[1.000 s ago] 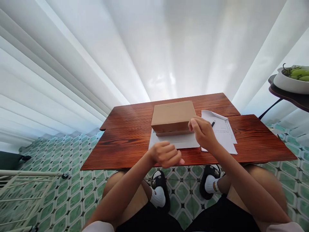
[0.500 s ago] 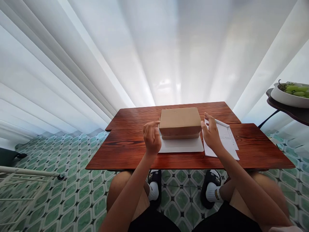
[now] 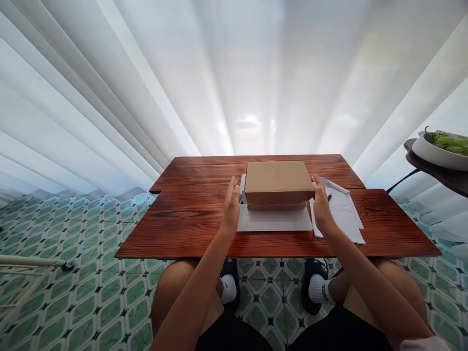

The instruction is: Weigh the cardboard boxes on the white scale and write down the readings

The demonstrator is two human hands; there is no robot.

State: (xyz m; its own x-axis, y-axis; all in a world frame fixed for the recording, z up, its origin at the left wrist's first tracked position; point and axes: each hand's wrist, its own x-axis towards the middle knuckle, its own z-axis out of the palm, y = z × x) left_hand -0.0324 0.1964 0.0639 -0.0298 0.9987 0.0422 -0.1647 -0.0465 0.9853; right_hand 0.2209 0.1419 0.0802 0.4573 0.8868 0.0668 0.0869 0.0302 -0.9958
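A closed brown cardboard box (image 3: pixel 278 183) stands on a flat white sheet or board (image 3: pixel 275 222) in the middle of the wooden table. My left hand (image 3: pixel 231 204) is just left of the box, upright with fingers stretched and a small gap to the cardboard. At the box's right side is my right hand (image 3: pixel 321 202), its fingers extended and the fingertips close to the side wall; whether they touch it I cannot tell. Neither hand grasps anything. Partly behind my right hand lie white papers (image 3: pixel 341 214) with handwriting and a dark pen (image 3: pixel 329 197) on top.
The reddish-brown table (image 3: pixel 175 229) has an uneven outline at both ends. On the right, a dark stand (image 3: pixel 435 168) bears a white bowl (image 3: pixel 438 151) of green grapes (image 3: pixel 448 140). A white curtain (image 3: pixel 256 83) hangs behind the table. A white metal frame (image 3: pixel 32 262) is at lower left.
My left hand has straightened from bent fingers to an upright flat pose beside the box. My right hand has shifted slightly, uncovering the pen. The whole view has turned a little.
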